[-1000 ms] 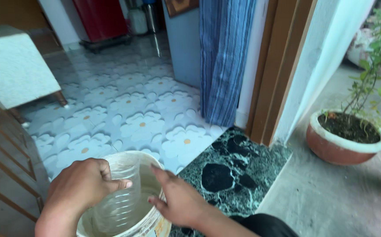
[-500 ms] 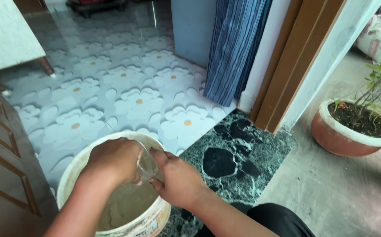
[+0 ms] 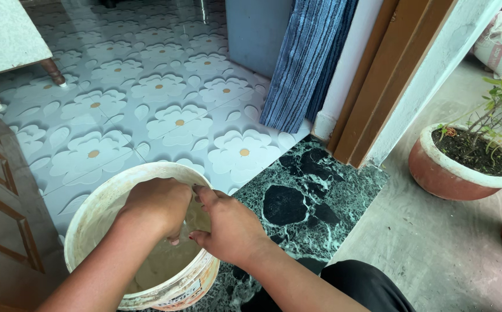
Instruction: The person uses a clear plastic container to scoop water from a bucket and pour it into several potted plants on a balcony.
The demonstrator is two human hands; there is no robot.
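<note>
A white plastic bucket (image 3: 96, 201) with murky water stands on the floor at the lower left. My left hand (image 3: 155, 203) reaches down inside it, fingers closed around a clear plastic bottle (image 3: 195, 212). Only a sliver of the bottle shows between my hands; the rest is hidden below them. My right hand (image 3: 232, 229) sits over the bucket's right rim, fingers curled against the same bottle and touching my left hand.
White flower-pattern tiles (image 3: 170, 124) lie beyond the bucket and a dark green marble step (image 3: 303, 202) to its right. A blue striped curtain (image 3: 306, 58) hangs by the wooden door frame (image 3: 390, 69). A terracotta plant pot (image 3: 459, 170) stands on the concrete at right.
The bottle went from being held above the bucket to being pushed down into the water. Both hands dropped with it, and my view tilted downward.
</note>
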